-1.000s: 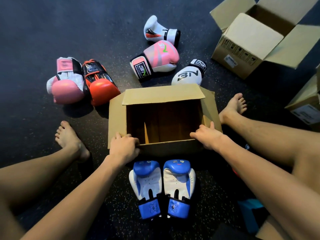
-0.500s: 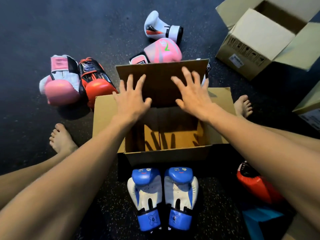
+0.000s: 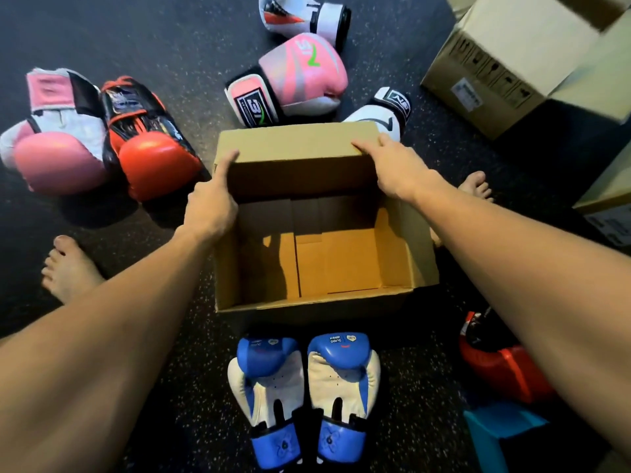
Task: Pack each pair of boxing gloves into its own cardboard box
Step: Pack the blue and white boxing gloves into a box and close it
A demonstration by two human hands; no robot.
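An open cardboard box [image 3: 403, 233] sits on the dark floor between my legs, with nothing inside. My left hand [image 3: 211, 203] grips the left end of its far flap [image 3: 297, 145]. My right hand [image 3: 396, 169] holds the flap's right end. The flap is folded outward and down. A pair of blue and white gloves [image 3: 304, 394] lies side by side just in front of the box. Behind the box lie a pink and white glove [image 3: 293, 80], a white glove [image 3: 382, 114] partly hidden by the flap, and another white glove [image 3: 300, 15].
A pink glove [image 3: 58, 141] and a red glove [image 3: 150, 148] lie at the left. Another red glove [image 3: 502, 363] lies at the right under my right arm, beside a teal object [image 3: 502, 428]. More cardboard boxes [image 3: 505, 63] stand at the right. My bare feet flank the box.
Both hands went from the box's near corners to its far flap, pushed it away with flat palms, and now grip its ends as it folds outward. The box interior is now fully exposed.
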